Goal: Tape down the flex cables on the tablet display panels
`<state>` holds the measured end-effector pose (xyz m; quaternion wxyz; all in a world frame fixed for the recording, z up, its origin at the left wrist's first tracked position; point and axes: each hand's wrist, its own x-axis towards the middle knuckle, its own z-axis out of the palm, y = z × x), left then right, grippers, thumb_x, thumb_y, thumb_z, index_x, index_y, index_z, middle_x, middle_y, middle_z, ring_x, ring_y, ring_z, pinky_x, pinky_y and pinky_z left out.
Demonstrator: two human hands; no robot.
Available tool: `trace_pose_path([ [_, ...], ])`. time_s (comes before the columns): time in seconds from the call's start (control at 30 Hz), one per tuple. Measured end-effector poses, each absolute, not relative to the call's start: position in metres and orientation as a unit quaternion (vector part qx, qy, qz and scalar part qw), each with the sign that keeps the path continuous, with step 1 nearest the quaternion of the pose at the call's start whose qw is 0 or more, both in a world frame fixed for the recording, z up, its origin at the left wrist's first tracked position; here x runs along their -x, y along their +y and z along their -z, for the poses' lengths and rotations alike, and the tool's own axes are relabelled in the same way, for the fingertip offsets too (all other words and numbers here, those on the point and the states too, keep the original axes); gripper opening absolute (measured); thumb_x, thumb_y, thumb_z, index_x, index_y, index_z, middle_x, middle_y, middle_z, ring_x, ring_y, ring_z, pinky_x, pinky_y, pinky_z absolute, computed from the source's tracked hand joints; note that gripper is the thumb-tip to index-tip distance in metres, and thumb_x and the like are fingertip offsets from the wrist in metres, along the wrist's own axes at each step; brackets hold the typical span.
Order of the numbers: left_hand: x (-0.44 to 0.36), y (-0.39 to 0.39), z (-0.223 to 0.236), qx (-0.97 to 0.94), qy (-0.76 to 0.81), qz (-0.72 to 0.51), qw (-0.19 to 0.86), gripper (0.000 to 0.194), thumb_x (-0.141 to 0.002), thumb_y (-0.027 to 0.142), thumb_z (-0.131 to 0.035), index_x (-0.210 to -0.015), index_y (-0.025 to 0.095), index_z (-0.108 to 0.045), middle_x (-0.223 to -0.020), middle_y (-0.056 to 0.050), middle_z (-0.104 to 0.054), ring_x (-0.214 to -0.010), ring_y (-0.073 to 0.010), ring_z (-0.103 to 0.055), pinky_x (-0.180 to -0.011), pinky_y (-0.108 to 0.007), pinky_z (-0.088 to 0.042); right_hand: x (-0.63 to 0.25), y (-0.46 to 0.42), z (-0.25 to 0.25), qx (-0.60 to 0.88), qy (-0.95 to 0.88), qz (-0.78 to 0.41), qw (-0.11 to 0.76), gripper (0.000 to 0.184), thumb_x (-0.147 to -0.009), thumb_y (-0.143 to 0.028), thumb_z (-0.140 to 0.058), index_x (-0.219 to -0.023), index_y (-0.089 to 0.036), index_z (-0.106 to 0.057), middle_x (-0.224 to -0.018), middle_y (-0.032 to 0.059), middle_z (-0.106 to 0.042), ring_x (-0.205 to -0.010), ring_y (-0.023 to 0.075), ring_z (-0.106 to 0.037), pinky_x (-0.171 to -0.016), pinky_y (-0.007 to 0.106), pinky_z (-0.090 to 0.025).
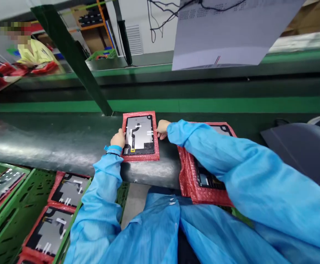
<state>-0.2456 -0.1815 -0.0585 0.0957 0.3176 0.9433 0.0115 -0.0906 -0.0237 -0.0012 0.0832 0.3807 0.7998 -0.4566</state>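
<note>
A tablet screen (pixel 143 137), its grey back facing up with a black flex cable and white tape bits, lies on a sheet of red bubble wrap (pixel 140 158) on the dark belt. My left hand (pixel 118 139) is closed on the left edge of the screen and its wrap. Curled at the opposite side, my right hand (pixel 162 129) has its fingertips at the wrap's right edge; the finger ends are partly hidden. Under my right forearm rests a stack of red bubble wrap (pixel 187 172) with another tablet screen (pixel 208 179) on top, largely covered by the sleeve.
Green crates (pixel 14 216) at lower left hold several wrapped screens (pixel 50 227). A green post (pixel 74 58) rises behind the belt (pixel 52 135). White paper (pixel 217 33) hangs above. A dark grey panel (pixel 303 146) is at right. A co-worker in yellow (pixel 36 53) is at far left.
</note>
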Motion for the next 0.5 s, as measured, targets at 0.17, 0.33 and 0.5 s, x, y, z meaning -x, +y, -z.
trace_pose_path([
  [0.17, 0.256, -0.190, 0.056, -0.343, 0.935, -0.010, 0.096, 0.029, -0.097, 0.030, -0.031, -0.113, 0.016, -0.050, -0.101, -0.019, -0.069, -0.095, -0.0307, -0.067, -0.074, -0.037, -0.049, -0.010, -0.001, -0.069, -0.374, 0.806, 0.454, -0.067, 0.012, -0.080, -0.013, -0.068, -0.069, -0.013, -0.062, -0.061, 0.0014, -0.067, -0.053, 0.0109, -0.062, -0.061, 0.027, -0.054],
  [0.33, 0.236, -0.188, 0.040, -0.424, 0.899, -0.051, -0.095, 0.033, -0.085, 0.037, -0.051, -0.106, 0.012, -0.057, -0.102, -0.022, -0.065, -0.094, -0.0392, -0.062, -0.069, -0.048, -0.050, -0.213, 0.007, -0.099, -0.519, 0.707, 0.308, -0.369, 0.014, -0.086, -0.014, -0.062, -0.072, -0.015, -0.064, -0.057, -0.0009, -0.063, -0.049, 0.0059, -0.056, -0.055, 0.021, -0.047],
  [0.5, 0.155, -0.143, 0.013, -0.677, 0.682, -0.176, -0.215, 0.029, -0.091, 0.038, -0.046, -0.104, 0.017, -0.062, -0.106, -0.016, -0.066, -0.102, -0.0333, -0.058, -0.087, -0.050, -0.048, -0.371, -0.009, -0.018, -0.677, 0.500, 0.245, -0.481, 0.026, -0.083, -0.014, -0.061, -0.058, -0.017, -0.060, -0.045, -0.0048, -0.047, -0.044, 0.0057, -0.046, -0.051, 0.021, -0.040],
])
